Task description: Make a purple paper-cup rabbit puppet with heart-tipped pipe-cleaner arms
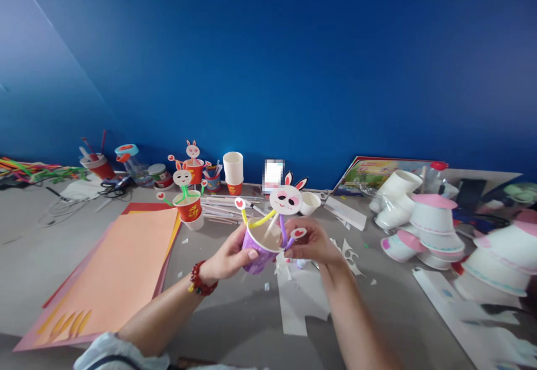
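Note:
My left hand is closed around the left side of a purple paper cup, held tilted above the table. A paper rabbit head with pink ears stands over the cup on a pale stick. Pipe-cleaner arms, a yellow one and a purple one, come out over the rim. Each ends in a white disc with a red heart. My right hand is at the cup's right side, its fingers pinched at the purple pipe cleaner near the right heart disc. Its fingertips are partly hidden.
Cut white paper and scraps lie beneath my hands. Stacked coloured paper is on the left, with red cup rabbits behind it. White paper-cup models crowd the right. A blue partition rises behind the table.

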`<move>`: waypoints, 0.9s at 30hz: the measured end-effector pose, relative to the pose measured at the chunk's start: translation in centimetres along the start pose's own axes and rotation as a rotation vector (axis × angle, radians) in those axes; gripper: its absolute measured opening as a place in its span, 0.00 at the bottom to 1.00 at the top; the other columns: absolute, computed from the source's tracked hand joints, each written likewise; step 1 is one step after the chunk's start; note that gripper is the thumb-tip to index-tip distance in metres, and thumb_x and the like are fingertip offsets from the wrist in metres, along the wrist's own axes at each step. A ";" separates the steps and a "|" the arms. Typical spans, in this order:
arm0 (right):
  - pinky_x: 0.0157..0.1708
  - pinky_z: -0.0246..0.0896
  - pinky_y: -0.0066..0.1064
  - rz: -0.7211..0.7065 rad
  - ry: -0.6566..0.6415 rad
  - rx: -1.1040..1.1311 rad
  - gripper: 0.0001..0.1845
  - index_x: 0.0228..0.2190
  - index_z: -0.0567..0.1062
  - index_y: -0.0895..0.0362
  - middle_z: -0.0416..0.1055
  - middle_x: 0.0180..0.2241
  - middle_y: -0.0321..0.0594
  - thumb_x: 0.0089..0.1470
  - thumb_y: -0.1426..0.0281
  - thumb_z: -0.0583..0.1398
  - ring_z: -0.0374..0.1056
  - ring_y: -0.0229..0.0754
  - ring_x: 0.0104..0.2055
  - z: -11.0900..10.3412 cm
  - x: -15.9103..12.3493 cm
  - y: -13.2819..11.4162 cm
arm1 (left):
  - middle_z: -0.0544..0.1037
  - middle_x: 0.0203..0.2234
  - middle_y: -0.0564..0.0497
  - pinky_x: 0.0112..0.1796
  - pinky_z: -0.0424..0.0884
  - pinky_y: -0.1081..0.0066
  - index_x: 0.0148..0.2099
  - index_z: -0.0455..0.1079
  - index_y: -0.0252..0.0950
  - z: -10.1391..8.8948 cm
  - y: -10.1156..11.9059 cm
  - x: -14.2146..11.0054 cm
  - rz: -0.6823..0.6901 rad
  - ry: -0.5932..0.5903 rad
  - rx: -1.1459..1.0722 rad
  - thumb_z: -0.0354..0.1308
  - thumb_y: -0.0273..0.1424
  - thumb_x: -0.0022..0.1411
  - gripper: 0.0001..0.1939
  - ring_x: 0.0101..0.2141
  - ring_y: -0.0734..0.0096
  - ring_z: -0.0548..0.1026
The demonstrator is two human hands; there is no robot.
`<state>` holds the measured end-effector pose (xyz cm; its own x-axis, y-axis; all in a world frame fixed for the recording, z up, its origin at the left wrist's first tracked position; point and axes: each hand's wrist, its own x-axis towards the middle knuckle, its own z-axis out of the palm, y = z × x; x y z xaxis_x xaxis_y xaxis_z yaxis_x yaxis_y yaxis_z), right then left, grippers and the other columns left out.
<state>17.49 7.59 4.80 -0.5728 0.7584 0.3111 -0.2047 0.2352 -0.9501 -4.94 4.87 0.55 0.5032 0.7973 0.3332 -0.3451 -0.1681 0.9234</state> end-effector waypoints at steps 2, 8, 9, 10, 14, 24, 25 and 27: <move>0.22 0.54 0.25 0.005 0.024 -0.009 0.13 0.24 0.77 0.60 0.66 0.19 0.32 0.40 0.67 0.74 0.58 0.34 0.21 0.1 0.0 -0.1 | 0.78 0.42 0.43 0.44 0.73 0.60 0.62 0.63 0.37 0.0 0.1 0.0 0.014 -0.012 0.009 0.60 0.44 0.62 0.30 0.40 0.59 0.77; 0.22 0.57 0.26 -0.019 0.050 0.050 0.11 0.22 0.75 0.60 0.69 0.20 0.35 0.41 0.70 0.72 0.63 0.36 0.21 0.6 0.0 -0.6 | 0.77 0.43 0.43 0.42 0.74 0.61 0.62 0.63 0.39 0.4 0.6 0.2 0.024 -0.044 -0.043 0.60 0.42 0.63 0.28 0.38 0.59 0.78; 0.21 0.57 0.26 -0.016 0.051 0.065 0.11 0.23 0.76 0.60 0.70 0.20 0.35 0.41 0.71 0.72 0.63 0.36 0.21 0.7 0.0 -0.6 | 0.77 0.44 0.42 0.41 0.74 0.61 0.62 0.63 0.39 0.4 0.6 0.2 0.017 -0.045 -0.058 0.60 0.42 0.63 0.29 0.38 0.59 0.78; 0.21 0.58 0.26 -0.015 0.053 0.082 0.11 0.23 0.76 0.60 0.70 0.20 0.35 0.41 0.71 0.72 0.63 0.36 0.20 0.8 0.0 -0.5 | 0.76 0.44 0.42 0.41 0.74 0.61 0.62 0.63 0.38 0.4 0.5 0.2 0.008 -0.041 -0.065 0.60 0.43 0.63 0.29 0.38 0.59 0.78; 0.23 0.67 0.31 -0.003 0.026 0.205 0.14 0.21 0.72 0.58 0.74 0.22 0.38 0.41 0.69 0.72 0.68 0.40 0.21 1.3 0.2 -0.3 | 0.77 0.43 0.42 0.42 0.75 0.60 0.62 0.64 0.37 0.4 0.3 0.1 -0.008 0.009 -0.021 0.61 0.45 0.61 0.31 0.39 0.58 0.77; 0.18 0.60 0.26 -0.023 0.145 0.123 0.20 0.15 0.70 0.57 0.67 0.17 0.33 0.39 0.64 0.74 0.61 0.34 0.17 1.6 0.4 0.1 | 0.77 0.43 0.44 0.35 0.76 0.65 0.60 0.64 0.39 0.6 0.2 0.2 -0.025 0.014 -0.147 0.62 0.44 0.61 0.28 0.35 0.60 0.79; 0.17 0.58 0.26 -0.016 0.148 0.128 0.21 0.14 0.69 0.57 0.66 0.16 0.32 0.38 0.63 0.75 0.59 0.32 0.16 1.5 0.4 0.2 | 0.77 0.43 0.44 0.35 0.76 0.64 0.59 0.65 0.39 0.6 0.2 0.3 -0.019 0.021 -0.151 0.62 0.44 0.62 0.27 0.35 0.60 0.79; 0.16 0.55 0.24 -0.009 0.149 0.147 0.23 0.14 0.67 0.57 0.63 0.14 0.29 0.38 0.64 0.75 0.55 0.31 0.15 1.4 0.4 0.4 | 0.78 0.43 0.45 0.36 0.76 0.64 0.59 0.66 0.40 0.6 0.2 0.3 -0.007 0.038 -0.144 0.62 0.42 0.62 0.25 0.35 0.61 0.79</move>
<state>16.07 7.10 4.57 -0.4488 0.8407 0.3030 -0.3295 0.1595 -0.9306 -4.37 4.76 0.94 0.4763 0.8201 0.3171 -0.4535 -0.0798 0.8877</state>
